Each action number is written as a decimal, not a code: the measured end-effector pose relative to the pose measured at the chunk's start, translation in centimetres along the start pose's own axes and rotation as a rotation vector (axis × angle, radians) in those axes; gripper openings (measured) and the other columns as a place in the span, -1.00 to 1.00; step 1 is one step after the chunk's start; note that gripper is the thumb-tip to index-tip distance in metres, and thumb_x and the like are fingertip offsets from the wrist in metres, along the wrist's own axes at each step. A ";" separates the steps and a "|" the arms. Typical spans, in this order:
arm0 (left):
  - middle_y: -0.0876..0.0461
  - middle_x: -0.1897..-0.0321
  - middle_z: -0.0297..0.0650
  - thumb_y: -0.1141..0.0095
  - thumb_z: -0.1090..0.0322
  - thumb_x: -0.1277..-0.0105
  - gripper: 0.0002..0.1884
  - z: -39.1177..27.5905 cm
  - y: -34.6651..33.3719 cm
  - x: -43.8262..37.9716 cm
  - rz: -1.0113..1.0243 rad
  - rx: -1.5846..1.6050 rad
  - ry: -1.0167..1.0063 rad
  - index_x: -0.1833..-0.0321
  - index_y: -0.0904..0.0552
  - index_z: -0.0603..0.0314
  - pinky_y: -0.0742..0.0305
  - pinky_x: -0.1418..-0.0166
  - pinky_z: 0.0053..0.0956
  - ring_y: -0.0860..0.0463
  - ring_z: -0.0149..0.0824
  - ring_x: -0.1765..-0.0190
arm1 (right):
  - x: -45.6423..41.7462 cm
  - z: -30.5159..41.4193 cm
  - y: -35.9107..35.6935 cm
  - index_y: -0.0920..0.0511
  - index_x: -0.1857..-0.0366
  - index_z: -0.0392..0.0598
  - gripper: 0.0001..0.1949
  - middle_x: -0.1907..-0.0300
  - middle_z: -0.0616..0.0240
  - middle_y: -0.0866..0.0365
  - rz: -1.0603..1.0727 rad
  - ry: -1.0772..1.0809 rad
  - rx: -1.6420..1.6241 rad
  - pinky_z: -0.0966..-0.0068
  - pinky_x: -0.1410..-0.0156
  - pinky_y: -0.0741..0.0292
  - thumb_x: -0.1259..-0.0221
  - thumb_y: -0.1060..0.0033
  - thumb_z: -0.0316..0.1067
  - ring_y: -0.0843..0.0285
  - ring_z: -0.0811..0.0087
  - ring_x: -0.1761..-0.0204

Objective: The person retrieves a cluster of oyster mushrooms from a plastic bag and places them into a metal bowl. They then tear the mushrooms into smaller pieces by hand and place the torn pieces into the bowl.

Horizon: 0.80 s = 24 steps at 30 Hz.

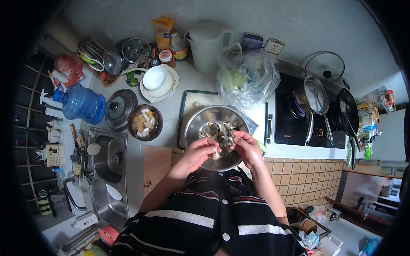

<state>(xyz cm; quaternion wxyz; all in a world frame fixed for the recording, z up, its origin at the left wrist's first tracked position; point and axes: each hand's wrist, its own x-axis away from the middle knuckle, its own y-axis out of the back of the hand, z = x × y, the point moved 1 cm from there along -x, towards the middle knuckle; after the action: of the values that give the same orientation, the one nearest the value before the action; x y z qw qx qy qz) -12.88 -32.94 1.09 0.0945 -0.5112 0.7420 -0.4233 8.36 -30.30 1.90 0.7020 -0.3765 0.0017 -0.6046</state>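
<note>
A stainless steel bowl [195, 124] stands on a dark-rimmed cutting board [184, 112] before me, holding torn grey-white mushroom pieces [224, 131], apparently oyster mushrooms. My left hand [203, 152] is over the bowl's near left side, pinching a pale mushroom piece [216, 154] between thumb and fingers. Over the near right side, my right hand [246, 148] has its thumb and fingertips closed on another small mushroom piece [233, 140]. The two hands are apart. Behind the bowl lies a clear plastic bag [256, 76] with green vegetables inside.
A pot [301, 96] sits over a lit burner at right, beside a black wok [347, 108]. At left are a pan of cubed food [145, 123], a metal lid [120, 110], a blue water jug [85, 104] and a double sink [109, 156]. A pale pitcher [206, 48] stands behind.
</note>
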 end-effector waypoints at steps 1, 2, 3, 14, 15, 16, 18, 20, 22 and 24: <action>-0.69 0.13 -0.14 -0.14 0.45 -0.40 -0.86 -0.1 -0.2 0.0 -0.068 0.003 0.007 0.04 -0.60 0.28 -0.55 0.03 -0.50 -0.66 -0.35 0.10 | 0.0 0.2 -0.5 -0.52 -0.11 -0.22 -0.67 0.19 0.26 -0.61 -0.068 0.042 0.132 0.53 0.07 -0.62 -0.32 -0.27 -0.40 -0.63 0.49 0.19; -0.69 0.13 -0.13 -0.14 0.45 -0.40 -0.86 0.0 -0.2 0.0 -0.136 0.006 0.014 0.03 -0.59 0.28 -0.55 0.02 -0.49 -0.66 -0.34 0.09 | 0.2 -0.2 -0.7 -0.48 -0.20 -0.23 -0.57 0.05 0.24 -0.58 -0.123 0.152 0.368 0.54 0.04 -0.61 -0.31 -0.33 -0.31 -0.63 0.49 0.11; -0.69 0.12 -0.12 -0.13 0.46 -0.41 -0.86 -0.1 -0.5 -0.1 -0.150 -0.020 -0.007 0.03 -0.59 0.27 -0.56 0.00 -0.46 -0.67 -0.32 0.07 | -0.4 -1.9 0.6 -0.47 -0.19 -0.23 -0.56 0.00 0.24 -0.55 -0.204 0.306 0.626 0.56 0.04 -0.59 -0.28 -0.36 -0.35 -0.62 0.50 0.11; -0.66 0.12 -0.16 -0.09 0.50 -0.42 -0.84 0.5 -1.1 -0.3 -0.195 -0.271 -0.136 -0.01 -0.56 0.32 -0.61 -0.04 -0.45 -0.68 -0.34 0.04 | 1.5 -2.2 -2.3 -0.57 0.08 -0.27 -0.85 0.25 0.30 -0.66 0.027 0.103 0.282 0.59 0.19 -0.63 -0.34 -0.18 -0.53 -0.62 0.58 0.27; -0.66 0.13 -0.17 -0.10 0.51 -0.42 -0.84 0.6 -1.0 -0.4 -0.182 -0.325 -0.143 -0.01 -0.56 0.32 -0.60 -0.03 -0.47 -0.68 -0.36 0.04 | 1.5 -1.9 -2.2 -0.57 0.10 -0.26 -0.87 0.26 0.29 -0.66 0.018 0.053 0.230 0.57 0.21 -0.64 -0.35 -0.17 -0.51 -0.62 0.57 0.30; -0.66 0.13 -0.18 -0.12 0.52 -0.40 -0.83 0.7 -1.0 -0.4 -0.162 -0.366 -0.176 -0.02 -0.56 0.32 -0.59 -0.02 -0.49 -0.67 -0.38 0.04 | 1.5 -1.6 -2.2 -0.58 0.12 -0.26 -0.88 0.27 0.29 -0.65 0.008 0.004 0.177 0.56 0.23 -0.65 -0.36 -0.15 -0.49 -0.62 0.56 0.33; -0.66 0.14 -0.19 -0.16 0.54 -0.37 -0.80 1.2 -1.0 -0.4 -0.120 -0.450 -0.239 -0.02 -0.55 0.33 -0.58 0.01 -0.52 -0.67 -0.42 0.04 | 1.5 -1.3 -2.1 -0.58 0.15 -0.26 -0.88 0.29 0.27 -0.65 -0.032 -0.092 0.098 0.56 0.27 -0.64 -0.37 -0.15 -0.44 -0.61 0.52 0.38; -0.66 0.14 -0.20 -0.19 0.57 -0.33 -0.76 1.3 -1.2 -0.3 -0.133 -0.590 -0.270 -0.03 -0.55 0.33 -0.56 0.02 -0.55 -0.67 -0.44 0.07 | 1.6 -1.2 -2.1 -0.57 0.17 -0.25 -0.85 0.31 0.26 -0.66 -0.044 -0.155 0.047 0.55 0.32 -0.63 -0.38 -0.15 -0.37 -0.61 0.50 0.41; -0.67 0.20 -0.21 -0.25 0.59 -0.26 -0.77 1.5 -1.6 -0.4 -0.189 -0.712 -0.342 0.03 -0.60 0.31 -0.55 0.07 -0.58 -0.67 -0.45 0.18 | 1.5 -1.6 -1.7 -0.57 0.17 -0.25 -0.85 0.31 0.26 -0.66 -0.031 -0.205 0.054 0.55 0.33 -0.63 -0.39 -0.15 -0.37 -0.60 0.51 0.41; -0.66 0.24 -0.22 -0.28 0.59 -0.22 -0.81 0.5 -2.2 -0.3 -0.185 -0.931 -0.506 0.12 -0.63 0.30 -0.55 0.14 -0.58 -0.66 -0.43 0.23 | 1.5 -1.7 -1.5 -0.57 0.17 -0.24 -0.85 0.32 0.26 -0.66 -0.017 -0.242 0.061 0.54 0.34 -0.63 -0.39 -0.14 -0.36 -0.60 0.51 0.41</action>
<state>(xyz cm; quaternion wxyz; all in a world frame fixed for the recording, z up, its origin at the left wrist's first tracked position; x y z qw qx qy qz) -10.97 -33.25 2.27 -0.0040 -0.6485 0.7569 0.0801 6.73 -32.49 2.14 0.7031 -0.4251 -0.1047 -0.5604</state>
